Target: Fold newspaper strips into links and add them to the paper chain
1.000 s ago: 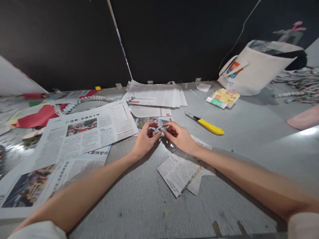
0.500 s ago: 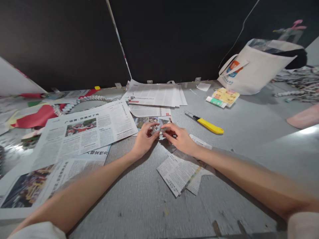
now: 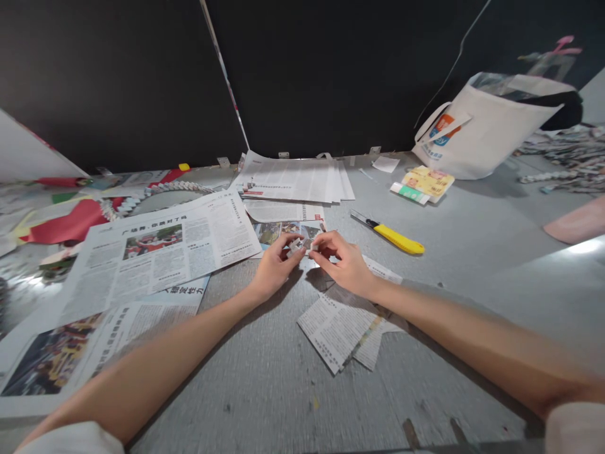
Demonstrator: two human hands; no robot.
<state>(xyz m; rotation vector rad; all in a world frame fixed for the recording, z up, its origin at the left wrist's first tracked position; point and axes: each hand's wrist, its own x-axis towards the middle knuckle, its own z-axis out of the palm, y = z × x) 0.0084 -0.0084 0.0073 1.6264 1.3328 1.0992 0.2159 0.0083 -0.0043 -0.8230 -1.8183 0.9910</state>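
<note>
Both of my hands meet over the middle of the grey table (image 3: 265, 378). My left hand (image 3: 274, 265) and my right hand (image 3: 343, 258) pinch a small folded piece of newspaper (image 3: 300, 246) between fingertips, just above the table. Under my right wrist lie several cut newspaper pieces (image 3: 338, 328). A yellow utility knife (image 3: 390, 234) rests on the table to the right of my right hand.
Open newspaper sheets (image 3: 161, 252) cover the left side, with a stack of newspapers (image 3: 295, 180) at the back. Red paper and a folded paper chain (image 3: 155, 192) lie far left. A white tote bag (image 3: 486, 129) and a small packet (image 3: 423, 185) stand back right.
My fingers have shifted on the folded paper piece, working it between both hands. The hands stay in the same spot.
</note>
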